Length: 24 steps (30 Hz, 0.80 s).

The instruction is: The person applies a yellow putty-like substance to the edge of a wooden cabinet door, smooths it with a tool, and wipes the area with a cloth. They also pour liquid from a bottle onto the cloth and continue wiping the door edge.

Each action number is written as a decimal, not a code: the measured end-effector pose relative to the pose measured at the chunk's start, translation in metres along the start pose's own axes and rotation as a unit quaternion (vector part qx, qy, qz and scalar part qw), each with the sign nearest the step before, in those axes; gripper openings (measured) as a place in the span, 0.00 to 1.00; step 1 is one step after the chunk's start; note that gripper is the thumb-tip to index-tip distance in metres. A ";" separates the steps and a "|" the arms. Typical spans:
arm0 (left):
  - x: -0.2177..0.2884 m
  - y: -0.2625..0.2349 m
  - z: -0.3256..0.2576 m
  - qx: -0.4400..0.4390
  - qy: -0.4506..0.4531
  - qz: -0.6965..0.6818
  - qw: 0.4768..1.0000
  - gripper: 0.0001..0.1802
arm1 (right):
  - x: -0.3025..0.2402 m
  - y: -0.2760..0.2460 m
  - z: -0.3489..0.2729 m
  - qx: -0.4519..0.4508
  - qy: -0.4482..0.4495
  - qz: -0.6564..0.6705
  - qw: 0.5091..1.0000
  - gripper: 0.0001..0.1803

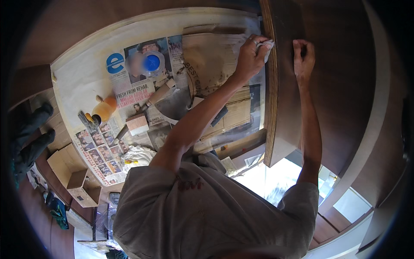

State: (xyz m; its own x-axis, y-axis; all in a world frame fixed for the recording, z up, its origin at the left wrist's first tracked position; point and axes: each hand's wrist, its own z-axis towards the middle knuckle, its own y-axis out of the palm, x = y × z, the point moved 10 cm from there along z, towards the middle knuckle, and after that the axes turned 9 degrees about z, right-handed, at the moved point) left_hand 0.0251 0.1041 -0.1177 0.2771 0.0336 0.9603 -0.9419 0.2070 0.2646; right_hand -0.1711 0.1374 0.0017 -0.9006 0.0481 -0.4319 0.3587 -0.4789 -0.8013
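My left hand (251,56) pinches a small white cloth (268,45) between thumb and fingers. The cloth touches the upright raw wood edge (269,99) of a dark brown panel (340,95). Across the panel's face, to the right of that edge, my right hand (304,59) rests with bent fingers and a gap between thumb and fingers. Nothing shows in it. Left of my left hand, a stained cardboard sheet (211,56) lies on the newspaper-covered work surface; my left forearm crosses over part of it.
On the newspaper lie a clear container with blue contents (152,63), an orange bottle (105,109), a brush (88,120), a wooden-handled scraper (160,92), a light wooden block (137,124) and a bunched white rag (137,157). An open wooden box (83,188) stands lower left.
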 end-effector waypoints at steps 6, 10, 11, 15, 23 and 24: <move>-0.030 0.007 -0.067 -0.147 -0.113 -0.002 0.983 0.13 | 0.009 0.001 -0.002 0.000 -0.015 0.005 1.000 0.18; -0.031 -0.011 -0.092 -0.131 -0.201 -0.245 0.939 0.16 | 0.005 0.002 0.002 0.001 -0.022 -0.014 1.000 0.19; -0.035 -0.015 -0.102 -0.132 -0.261 -0.298 0.909 0.16 | 0.007 0.001 0.004 -0.008 0.020 -0.026 0.999 0.19; -0.018 -0.046 -0.109 -0.158 -0.242 -0.257 0.922 0.16 | -0.032 -0.002 0.003 -0.070 0.127 0.164 0.976 0.21; 0.012 -0.067 -0.115 -0.155 -0.190 -0.319 0.916 0.14 | -0.173 0.046 -0.160 -0.193 0.175 0.439 0.860 0.21; 0.019 -0.074 -0.117 -0.147 -0.157 -0.323 0.922 0.15 | -0.167 0.048 -0.173 -0.176 0.211 0.428 0.861 0.20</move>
State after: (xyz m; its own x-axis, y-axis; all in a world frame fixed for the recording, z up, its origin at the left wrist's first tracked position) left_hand 0.1227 0.2040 -0.1293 0.6498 -0.4635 0.6024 -0.4954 0.3427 0.7982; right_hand 0.0387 0.2582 -0.0363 -0.1261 0.1590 -0.9792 0.9659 -0.2052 -0.1577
